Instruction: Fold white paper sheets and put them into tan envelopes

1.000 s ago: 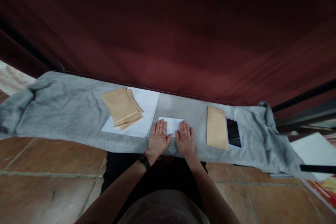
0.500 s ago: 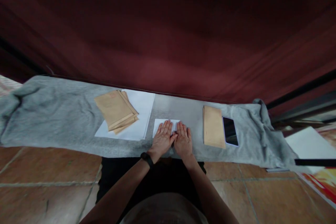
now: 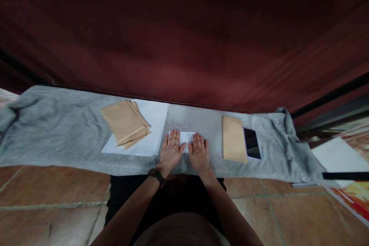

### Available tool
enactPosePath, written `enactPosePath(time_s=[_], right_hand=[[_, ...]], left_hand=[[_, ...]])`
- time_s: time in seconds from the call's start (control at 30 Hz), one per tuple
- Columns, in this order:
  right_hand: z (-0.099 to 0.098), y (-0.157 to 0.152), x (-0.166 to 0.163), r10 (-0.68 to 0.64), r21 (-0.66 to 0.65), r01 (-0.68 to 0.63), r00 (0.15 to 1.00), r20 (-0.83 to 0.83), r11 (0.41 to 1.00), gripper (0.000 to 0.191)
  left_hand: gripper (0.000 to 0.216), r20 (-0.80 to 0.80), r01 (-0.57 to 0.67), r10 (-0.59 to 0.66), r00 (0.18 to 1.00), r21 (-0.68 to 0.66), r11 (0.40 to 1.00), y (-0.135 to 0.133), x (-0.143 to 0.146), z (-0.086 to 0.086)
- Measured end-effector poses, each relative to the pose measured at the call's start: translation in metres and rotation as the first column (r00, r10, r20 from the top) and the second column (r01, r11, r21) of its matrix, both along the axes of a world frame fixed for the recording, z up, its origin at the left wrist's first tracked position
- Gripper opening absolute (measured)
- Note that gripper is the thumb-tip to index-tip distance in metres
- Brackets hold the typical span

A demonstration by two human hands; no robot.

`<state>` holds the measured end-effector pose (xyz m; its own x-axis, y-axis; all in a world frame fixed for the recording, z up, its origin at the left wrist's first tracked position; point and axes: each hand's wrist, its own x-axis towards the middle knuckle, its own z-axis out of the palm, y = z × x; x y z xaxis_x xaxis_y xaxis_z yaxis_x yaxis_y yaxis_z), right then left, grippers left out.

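Note:
A small white folded paper (image 3: 186, 137) lies on the grey cloth in front of me, partly covered by both hands. My left hand (image 3: 170, 152) rests flat on its left end, fingers stretched out and pointing away from me. On its right end my right hand (image 3: 198, 153) lies flat too, fingers extended. A strip of the paper shows between the two hands. Left of them are white sheets (image 3: 157, 117), with several brown envelopes (image 3: 123, 119) fanned on top. To the right sit more brown envelopes (image 3: 233, 138), neatly stacked.
The grey cloth (image 3: 66, 130) covers a long narrow surface along a dark red panel (image 3: 184, 61). A phone (image 3: 252, 143) lies beside the right envelopes. White paper (image 3: 340, 157) and a black bar (image 3: 346, 176) are at the far right. Tiled floor (image 3: 57, 192) shows below.
My left hand has slid left along the paper, away from my right hand, widening the gap between them. Both hands stay flat on the paper.

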<state>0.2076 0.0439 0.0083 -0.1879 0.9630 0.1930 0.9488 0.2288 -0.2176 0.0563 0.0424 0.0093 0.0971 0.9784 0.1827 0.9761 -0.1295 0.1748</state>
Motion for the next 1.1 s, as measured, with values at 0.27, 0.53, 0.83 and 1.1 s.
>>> enactPosePath(time_s=[0.27,0.53,0.83,1.1], right_hand=[[0.007,0.021,-0.031,0.135,-0.101,-0.141,0.989,-0.057,0.985,0.052],[-0.004,0.015,-0.023,0.094,-0.004,-0.094,0.995,-0.040,0.996,0.054],[-0.008,0.010,-0.009,0.009,0.066,-0.007,0.999,-0.038,0.998,0.057],[-0.013,0.003,0.005,-0.026,0.130,0.028,0.999,-0.018,0.991,0.057]], left_hand=[[0.058,-0.041,0.021,-0.022,0.999,-0.030,0.999,0.000,-0.002,0.000],[0.059,-0.025,0.009,-0.010,1.000,-0.007,1.000,0.001,-0.002,-0.003],[0.061,-0.005,-0.044,0.044,0.999,0.038,0.998,0.000,-0.001,-0.006],[0.061,0.062,-0.096,0.090,0.994,0.103,0.990,-0.002,-0.005,-0.012]])
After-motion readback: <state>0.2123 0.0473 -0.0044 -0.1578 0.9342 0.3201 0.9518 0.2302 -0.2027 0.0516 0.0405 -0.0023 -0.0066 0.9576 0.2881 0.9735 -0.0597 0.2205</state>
